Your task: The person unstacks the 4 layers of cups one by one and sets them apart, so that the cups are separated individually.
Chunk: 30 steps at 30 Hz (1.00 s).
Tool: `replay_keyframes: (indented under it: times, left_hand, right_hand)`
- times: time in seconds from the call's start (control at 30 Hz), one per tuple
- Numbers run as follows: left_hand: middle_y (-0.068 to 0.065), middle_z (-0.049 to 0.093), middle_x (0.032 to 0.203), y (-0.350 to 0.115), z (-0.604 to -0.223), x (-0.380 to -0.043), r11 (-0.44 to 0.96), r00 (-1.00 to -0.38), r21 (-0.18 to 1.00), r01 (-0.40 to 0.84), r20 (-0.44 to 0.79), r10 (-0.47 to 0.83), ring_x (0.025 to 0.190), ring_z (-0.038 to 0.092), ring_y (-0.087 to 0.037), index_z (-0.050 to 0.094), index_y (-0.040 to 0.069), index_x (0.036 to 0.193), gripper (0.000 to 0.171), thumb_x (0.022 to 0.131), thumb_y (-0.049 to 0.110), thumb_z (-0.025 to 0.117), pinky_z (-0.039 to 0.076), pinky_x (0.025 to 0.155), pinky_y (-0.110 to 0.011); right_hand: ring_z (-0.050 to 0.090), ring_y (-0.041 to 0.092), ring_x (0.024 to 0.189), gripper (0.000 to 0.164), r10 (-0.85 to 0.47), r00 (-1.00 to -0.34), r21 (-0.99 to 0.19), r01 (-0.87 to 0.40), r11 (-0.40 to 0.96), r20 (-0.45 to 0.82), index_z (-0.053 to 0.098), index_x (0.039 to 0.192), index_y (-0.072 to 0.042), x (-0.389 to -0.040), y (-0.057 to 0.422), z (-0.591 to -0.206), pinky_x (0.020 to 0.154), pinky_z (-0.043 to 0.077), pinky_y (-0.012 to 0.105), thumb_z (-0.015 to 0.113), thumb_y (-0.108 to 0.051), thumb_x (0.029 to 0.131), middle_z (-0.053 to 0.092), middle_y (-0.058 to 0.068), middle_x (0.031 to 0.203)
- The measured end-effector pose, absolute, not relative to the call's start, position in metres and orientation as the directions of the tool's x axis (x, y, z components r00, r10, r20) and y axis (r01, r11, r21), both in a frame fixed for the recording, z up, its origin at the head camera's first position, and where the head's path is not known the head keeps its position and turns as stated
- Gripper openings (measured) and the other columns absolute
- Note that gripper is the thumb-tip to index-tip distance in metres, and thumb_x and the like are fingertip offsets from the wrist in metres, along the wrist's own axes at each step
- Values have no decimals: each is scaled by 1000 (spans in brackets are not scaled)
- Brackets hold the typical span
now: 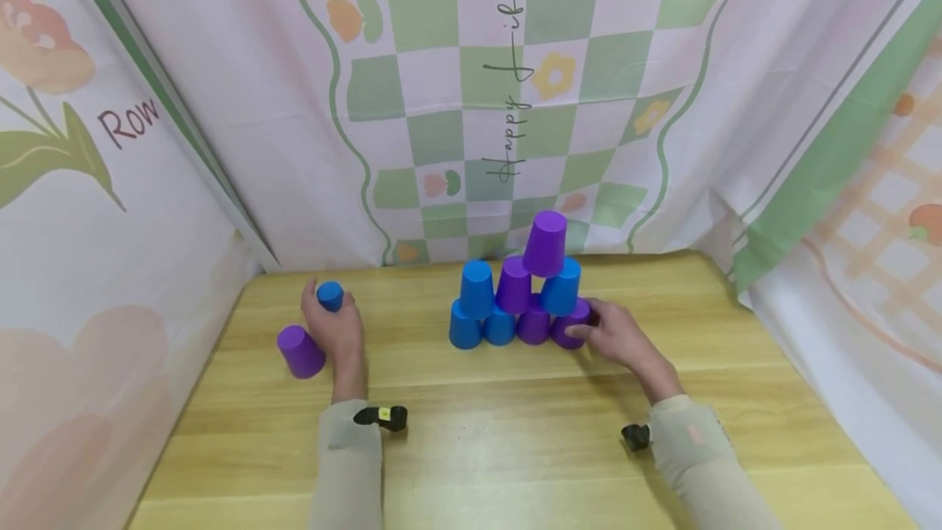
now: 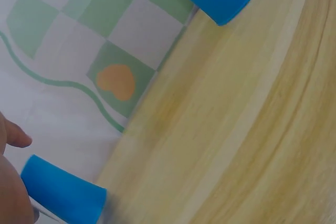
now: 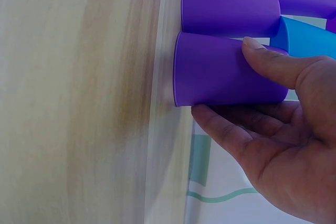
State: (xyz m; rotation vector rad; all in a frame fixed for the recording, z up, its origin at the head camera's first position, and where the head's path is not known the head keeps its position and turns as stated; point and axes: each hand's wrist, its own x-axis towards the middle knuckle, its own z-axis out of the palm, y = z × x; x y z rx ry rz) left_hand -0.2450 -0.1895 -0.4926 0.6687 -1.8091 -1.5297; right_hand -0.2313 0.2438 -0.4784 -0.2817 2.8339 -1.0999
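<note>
My left hand (image 1: 334, 330) is around a blue cup (image 1: 330, 296) at the table's left, with thumb and fingers on either side. In the left wrist view that blue cup (image 2: 63, 190) shows at the lower left, beside part of the hand. Just left of this hand is an upside-down purple cup (image 1: 302, 352). My right hand (image 1: 614, 336) holds the bottom row's rightmost purple cup (image 1: 568, 325) in a stack of upside-down cups. The right wrist view shows the thumb on one side of this purple cup (image 3: 220, 72) and fingers along the other.
Above the bottom row stand a blue cup (image 1: 477, 289), a purple cup (image 1: 514, 285) and another blue cup (image 1: 562, 289). A purple cup (image 1: 546, 244) tops them. The wooden table (image 1: 478, 448) meets a printed curtain (image 1: 515, 145) behind the stack.
</note>
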Motion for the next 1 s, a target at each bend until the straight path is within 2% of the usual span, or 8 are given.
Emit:
replay_keyframes:
  times: [0.13,0.33,0.6,0.73,1.0]
  left_hand:
    - [-14,47,161,-187,-485,-240,224,-651,973,62,210,-729,154,38,-31,49,9,155,63,95,0,68,25,131,-44]
    - [-14,51,159,-181,-463,-228,261,-630,956,135,286,-722,152,41,-31,53,5,152,63,92,-4,71,27,130,-41]
    - [-9,52,159,-179,-450,-214,249,-634,953,175,302,-712,153,40,-26,54,8,151,62,92,-4,72,27,130,-37]
    - [-9,53,158,-176,-447,-202,245,-645,951,189,309,-699,152,40,-24,54,10,151,61,94,-2,71,28,129,-38]
    - [-14,57,154,-167,-444,-189,249,-653,939,236,343,-676,149,46,-29,57,3,147,58,92,-5,71,32,128,-44]
  right_hand:
    - [70,35,105,48,-204,-979,-681,-135,720,-22,63,135,6,-231,243,-478,90,60,52,74,-23,98,73,24,119]
    - [70,33,105,48,-206,-978,-696,-121,707,-39,62,138,4,-231,243,-477,89,61,49,72,-22,99,73,23,121]
    - [69,32,102,48,-203,-979,-699,-120,705,-37,62,137,4,-232,244,-477,86,60,47,73,-23,99,73,22,119]
    - [69,33,105,49,-202,-979,-699,-116,706,-41,62,138,4,-231,245,-478,88,60,48,73,-23,98,73,23,121]
    - [69,35,110,51,-204,-978,-702,-112,704,-49,61,139,4,-232,246,-478,92,59,52,73,-25,99,72,24,125]
